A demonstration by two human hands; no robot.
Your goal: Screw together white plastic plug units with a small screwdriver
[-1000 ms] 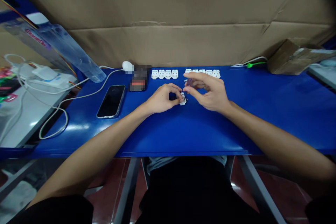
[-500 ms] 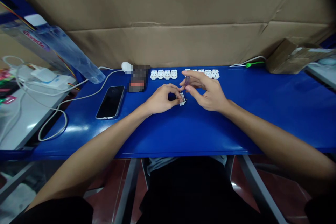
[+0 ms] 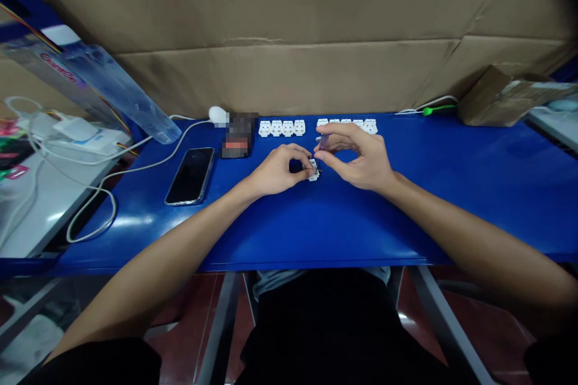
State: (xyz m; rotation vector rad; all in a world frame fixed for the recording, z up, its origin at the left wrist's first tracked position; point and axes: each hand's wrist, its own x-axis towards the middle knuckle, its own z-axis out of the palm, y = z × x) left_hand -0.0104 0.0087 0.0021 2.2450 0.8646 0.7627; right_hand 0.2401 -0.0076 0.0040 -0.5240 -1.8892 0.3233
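Note:
My left hand (image 3: 282, 169) has its thumb and fingers closed on a small white plastic block (image 3: 313, 177) resting on the blue table. A dark bit sticks out at the block's right side, too small to make out. In my right hand (image 3: 359, 155), the thumb and fingertips pinch the purple see-through handle of a small screwdriver (image 3: 324, 142). It stands slightly tilted just above the block; whether its tip touches the block I cannot tell. Behind my hands are similar white blocks in two rows, the left row (image 3: 282, 128) in plain sight and the right row (image 3: 369, 126) partly hidden by my right hand.
A phone (image 3: 190, 176) lies left of my hands, with a partly blurred dark packet (image 3: 237, 138) beyond it. A white cable (image 3: 112, 210) loops along the table's left side near a plastic bottle (image 3: 121, 87). At the back right stands a cardboard box (image 3: 487, 99).
My right fingers have closed in around the screwdriver handle, and the handle has dipped and tilted a little. My left hand and the white block have stayed in place.

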